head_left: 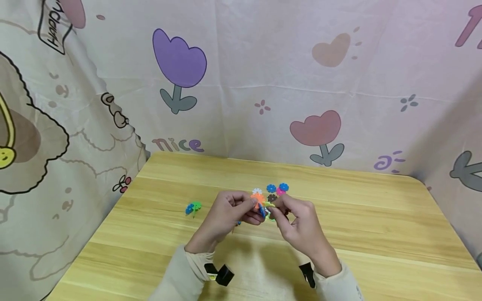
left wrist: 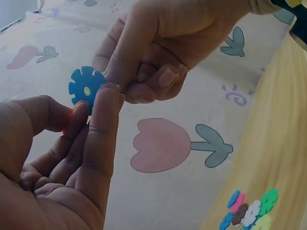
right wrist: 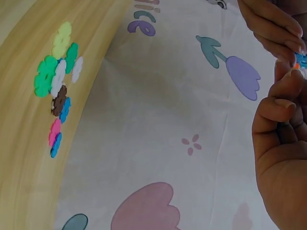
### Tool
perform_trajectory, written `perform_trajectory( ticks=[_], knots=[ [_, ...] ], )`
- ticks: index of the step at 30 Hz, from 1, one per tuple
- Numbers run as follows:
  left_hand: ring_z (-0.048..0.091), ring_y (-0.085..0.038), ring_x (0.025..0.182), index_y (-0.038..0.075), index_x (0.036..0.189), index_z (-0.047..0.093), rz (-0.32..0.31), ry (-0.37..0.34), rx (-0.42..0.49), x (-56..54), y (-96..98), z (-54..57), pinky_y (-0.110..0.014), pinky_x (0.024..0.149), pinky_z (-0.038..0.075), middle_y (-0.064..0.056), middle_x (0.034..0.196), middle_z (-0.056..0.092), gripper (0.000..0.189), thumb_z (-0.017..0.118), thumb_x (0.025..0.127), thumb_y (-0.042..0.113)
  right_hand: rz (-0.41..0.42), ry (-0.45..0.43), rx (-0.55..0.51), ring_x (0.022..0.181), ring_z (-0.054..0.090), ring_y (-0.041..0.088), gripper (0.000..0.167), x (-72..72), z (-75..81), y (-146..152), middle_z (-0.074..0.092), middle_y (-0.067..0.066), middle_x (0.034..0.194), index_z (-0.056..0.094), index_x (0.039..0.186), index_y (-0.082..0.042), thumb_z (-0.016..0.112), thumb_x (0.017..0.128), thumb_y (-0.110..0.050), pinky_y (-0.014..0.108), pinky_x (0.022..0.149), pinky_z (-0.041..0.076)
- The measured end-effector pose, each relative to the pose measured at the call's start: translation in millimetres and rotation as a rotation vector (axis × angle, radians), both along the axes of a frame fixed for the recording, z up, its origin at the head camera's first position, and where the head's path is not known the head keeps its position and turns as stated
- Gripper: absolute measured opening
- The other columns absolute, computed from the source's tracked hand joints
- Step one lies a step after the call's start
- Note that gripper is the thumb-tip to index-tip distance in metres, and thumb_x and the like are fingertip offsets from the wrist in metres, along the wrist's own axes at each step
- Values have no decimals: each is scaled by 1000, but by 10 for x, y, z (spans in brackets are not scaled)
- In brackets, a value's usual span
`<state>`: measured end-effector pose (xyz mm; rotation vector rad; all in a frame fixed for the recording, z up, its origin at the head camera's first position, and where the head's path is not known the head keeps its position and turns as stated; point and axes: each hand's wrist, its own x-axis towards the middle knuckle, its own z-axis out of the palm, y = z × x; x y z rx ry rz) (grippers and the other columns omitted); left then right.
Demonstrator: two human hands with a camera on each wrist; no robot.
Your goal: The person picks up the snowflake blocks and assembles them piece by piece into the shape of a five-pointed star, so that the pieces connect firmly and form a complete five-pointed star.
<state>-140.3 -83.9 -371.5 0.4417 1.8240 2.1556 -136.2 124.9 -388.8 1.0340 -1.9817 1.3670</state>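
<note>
Between thumb and fingers, my left hand [head_left: 229, 211] pinches an orange notched plastic disc [head_left: 257, 197] joined to a blue notched disc [left wrist: 86, 87]. My right hand [head_left: 303, 221] pinches a yellow notched disc [head_left: 269, 204] right beside the blue one. In the head view the two hands meet above the table, fingertips close together. The left wrist view has the blue disc nearly face-on, while the orange one is mostly covered by fingers. Only slivers of blue and orange show at the fingertips in the right wrist view.
Loose notched discs, including a brown disc [right wrist: 59, 100], a pink disc [right wrist: 55, 132] and a green disc [right wrist: 45, 76], lie on the wooden table [head_left: 376, 217] beyond the hands. A joined blue-and-green piece [head_left: 193, 207] sits to the left. Printed cloth [head_left: 241, 125] hangs behind the table.
</note>
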Motion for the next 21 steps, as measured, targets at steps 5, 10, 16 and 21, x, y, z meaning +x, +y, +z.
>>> perform_trajectory(
  ticks=[5,10,16,21],
  knots=[
    [75,-20,72,-14,95,66,36,-24,4,9,16,-13,-37,72,64,-16,85,74,21,60,103,4,0,-18,-14,55,56,5,26,13,-2,-11,63,-3,68,63,84,-8,70,86,16,17,52,48],
    [75,-20,72,-16,96,65,38,-23,19,11,37,-25,-36,72,64,-18,84,74,22,60,103,4,-21,-27,-7,57,57,6,28,24,10,21,61,-5,68,61,84,-10,71,86,16,17,53,47],
    [75,-20,72,-17,96,65,41,-22,18,17,61,-12,-36,72,64,-19,85,74,22,59,103,3,-26,-46,26,59,57,7,27,33,39,41,61,-7,70,63,85,-10,71,86,15,16,52,44],
    [75,-19,73,-16,96,65,32,-13,29,14,60,-21,-36,72,64,-18,85,74,22,58,103,3,-37,-39,49,57,48,4,27,32,59,30,56,-8,68,64,83,-12,71,87,14,16,49,39]
  ],
)
